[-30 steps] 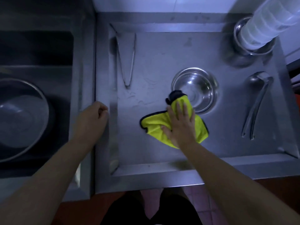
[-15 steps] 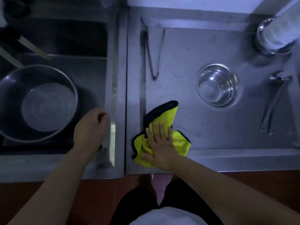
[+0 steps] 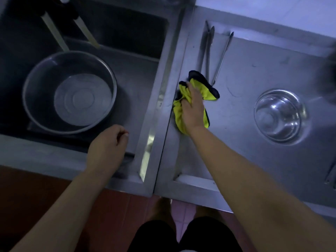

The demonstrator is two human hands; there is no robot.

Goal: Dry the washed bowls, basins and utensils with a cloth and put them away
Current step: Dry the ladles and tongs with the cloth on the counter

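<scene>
My right hand (image 3: 193, 110) grips a bunched yellow cloth with dark trim (image 3: 211, 92) against the left side of the steel draining tray (image 3: 254, 160). My left hand (image 3: 107, 148) hovers over the sink's front right corner with its fingers loosely curled, holding nothing. A large steel basin (image 3: 36, 99) sits in the dark sink (image 3: 141, 70) on the left. A small steel bowl (image 3: 281, 115) stands upright on the tray to the right of the cloth. Metal tongs (image 3: 221, 59) lie on the tray just beyond the cloth.
Two pale long handles (image 3: 54, 33) lean into the sink behind the basin. A raised steel divider (image 3: 160, 99) separates sink and tray. A dark blurred shape (image 3: 327, 77) sits at the right edge. Red floor tiles (image 3: 27, 197) show below the counter's front edge.
My right hand has slid the cloth from beside the small bowl to the tray's left side and now bunches it in its fingers. My view has shifted left, showing more of the sink.
</scene>
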